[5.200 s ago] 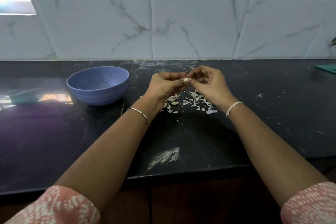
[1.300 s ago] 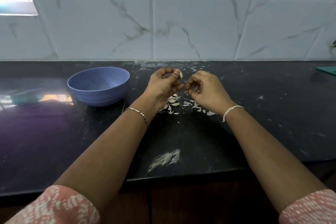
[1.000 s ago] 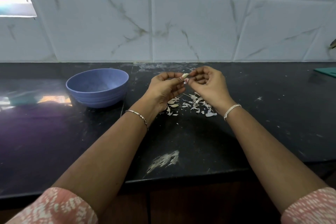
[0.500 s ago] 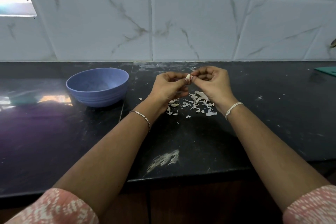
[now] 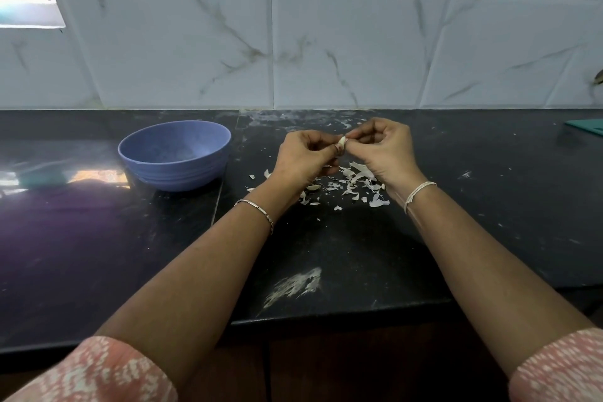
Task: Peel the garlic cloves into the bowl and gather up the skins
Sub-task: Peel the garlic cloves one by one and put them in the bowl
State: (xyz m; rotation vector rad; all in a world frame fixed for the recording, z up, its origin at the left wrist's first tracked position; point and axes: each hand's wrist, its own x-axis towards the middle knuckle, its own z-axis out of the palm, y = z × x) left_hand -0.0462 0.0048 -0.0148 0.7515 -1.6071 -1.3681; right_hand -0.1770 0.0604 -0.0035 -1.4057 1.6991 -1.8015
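The dark counter (image 5: 98, 238) runs the width of the view under a tiled wall (image 5: 342, 42). A blue bowl (image 5: 176, 170) stands on it to the left, well apart from the work; what it holds cannot be made out from here. Both hands are raised together just above the counter, right of the bowl. The left hand (image 5: 303, 157) has its fingers curled and pinches a clove (image 5: 342, 141) between thumb and fingertips. The right hand (image 5: 385, 150) meets it, its thumb and forefinger nipping the clove's upper end. Under and between the wrists lies a loose scatter of skins (image 5: 352, 183), with a few flakes strayed towards the bowl. The step in hand looks like peeling, with this clove only partly bare. The next move probably calls for the right hand to pull the skin away while the left keeps a firm pinch. Then the left would carry the clove over to the bowl. The skins are not yet gathered, and being so light they will want a gentle sweep, not a grab.
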